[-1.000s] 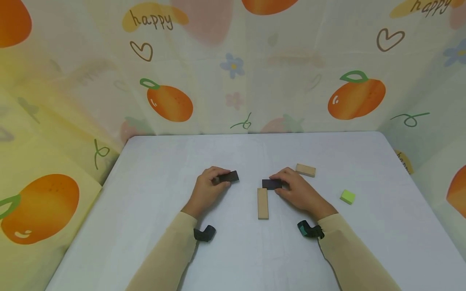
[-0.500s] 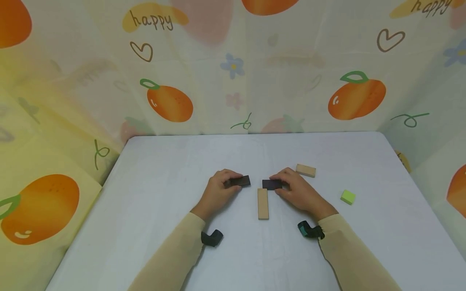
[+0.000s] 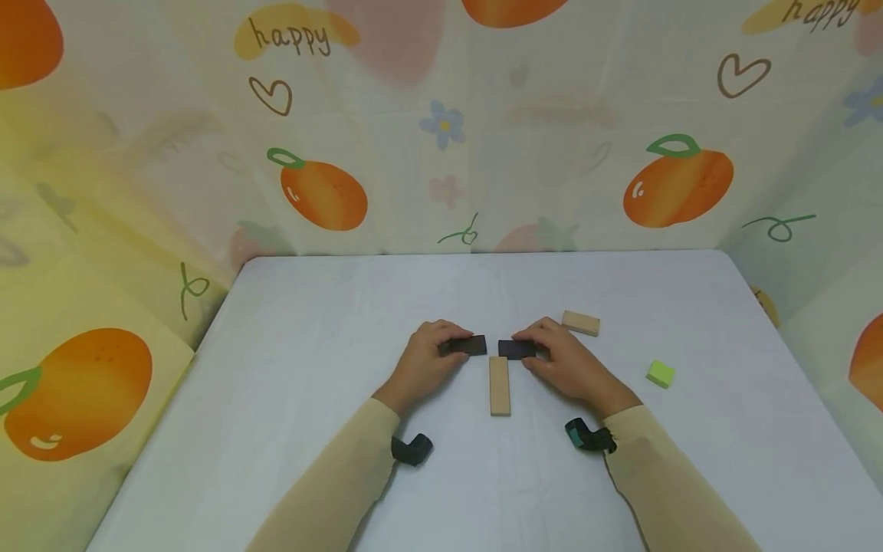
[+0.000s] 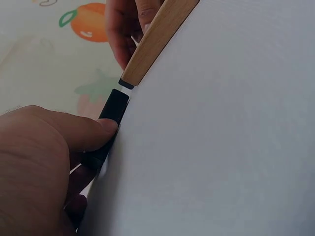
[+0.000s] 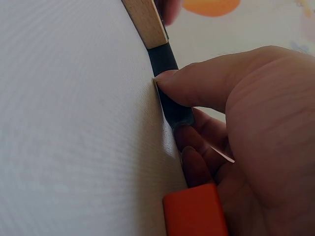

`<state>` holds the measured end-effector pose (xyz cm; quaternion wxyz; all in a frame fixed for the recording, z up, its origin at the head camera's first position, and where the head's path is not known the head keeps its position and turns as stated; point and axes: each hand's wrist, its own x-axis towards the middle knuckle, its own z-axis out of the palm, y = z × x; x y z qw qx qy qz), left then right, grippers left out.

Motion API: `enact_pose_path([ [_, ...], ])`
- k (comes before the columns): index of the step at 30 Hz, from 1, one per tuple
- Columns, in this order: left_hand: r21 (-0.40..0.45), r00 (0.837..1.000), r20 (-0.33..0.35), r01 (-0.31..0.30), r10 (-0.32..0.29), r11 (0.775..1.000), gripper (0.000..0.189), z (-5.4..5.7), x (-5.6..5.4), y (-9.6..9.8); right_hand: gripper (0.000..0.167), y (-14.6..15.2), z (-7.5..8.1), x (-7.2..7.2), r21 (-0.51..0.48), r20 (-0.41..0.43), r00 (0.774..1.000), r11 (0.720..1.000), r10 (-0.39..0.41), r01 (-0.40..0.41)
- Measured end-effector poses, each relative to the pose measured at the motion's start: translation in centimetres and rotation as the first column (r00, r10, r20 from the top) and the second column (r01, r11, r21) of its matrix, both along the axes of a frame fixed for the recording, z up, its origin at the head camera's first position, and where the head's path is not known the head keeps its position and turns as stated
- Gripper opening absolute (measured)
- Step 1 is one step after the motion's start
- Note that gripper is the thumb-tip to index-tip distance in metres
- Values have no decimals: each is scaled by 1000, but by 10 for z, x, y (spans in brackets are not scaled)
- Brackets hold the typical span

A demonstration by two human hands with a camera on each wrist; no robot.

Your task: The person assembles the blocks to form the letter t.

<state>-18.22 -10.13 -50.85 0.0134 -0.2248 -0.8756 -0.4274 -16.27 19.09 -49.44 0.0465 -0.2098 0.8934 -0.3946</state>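
Two black blocks lie end to end in the head view, a narrow gap between them. My left hand [image 3: 422, 362] pinches the left black block [image 3: 474, 345] between thumb and fingers. The other black block [image 3: 512, 349] is gripped by my right hand [image 3: 569, 359], its thumb [image 5: 172, 83] along the near side. A plain wooden block [image 3: 500, 386] points toward me, its far end right at the right black block's near left corner. From the left wrist view, this wooden block [image 4: 160, 42] stands in front of the right hand's fingers.
A second wooden block [image 3: 581, 323] lies beyond the right hand, and a lime-green block [image 3: 660, 374] farther right on the white table [image 3: 310, 307]. An orange-red block [image 5: 194, 211] shows low in the right wrist view. Fruit-patterned cloth [image 3: 483, 153] hangs behind.
My left hand has moved right with its black block, narrowing the gap to the other black block and turning it more level. My right hand has stayed in place.
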Motion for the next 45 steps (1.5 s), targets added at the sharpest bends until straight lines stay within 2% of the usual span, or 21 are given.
enact_pose_path([
  [13,-27,999,-31,25,-26,999,35,0,-2,6,37,1,-1,-1,-3,4,1000,1000,6,-6],
  [27,-60,999,-22,47,-49,997,34,2,-3,9,35,-1,-1,-1,8,-8,1000,1000,4,-4],
  [45,-55,996,-35,77,-79,996,34,2,-3,10,35,0,-3,-1,15,-39,999,1000,9,-8],
])
